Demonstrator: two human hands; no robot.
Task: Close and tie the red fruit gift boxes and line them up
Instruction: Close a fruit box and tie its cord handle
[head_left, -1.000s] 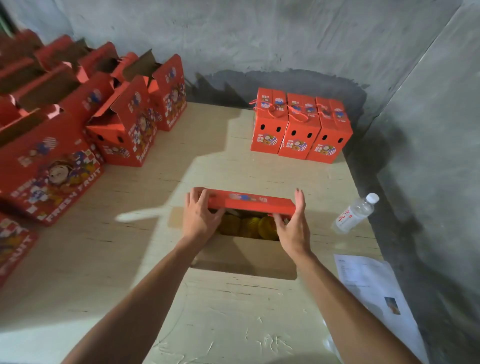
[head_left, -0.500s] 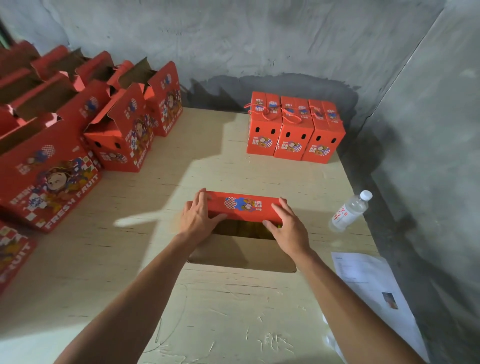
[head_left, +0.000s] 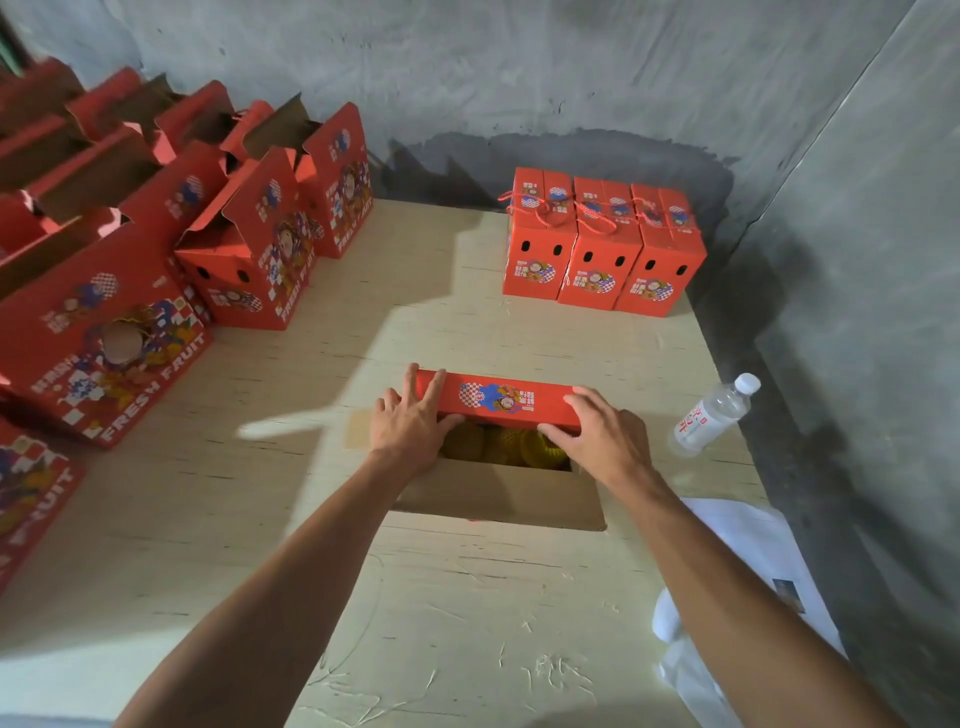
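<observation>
Now both hands (head_left: 410, 426) (head_left: 602, 439) on red flap (head_left: 506, 401).

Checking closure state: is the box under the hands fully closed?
No: fruit shows through the gap beside the red flap in the box.

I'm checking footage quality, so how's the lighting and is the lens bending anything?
Head view: a bright patch of light crosses the table while the wall beside it sits in deep shadow; the wide-angle lens bows the wall's edges; the box under both hands looks sharp, no glare.
</observation>
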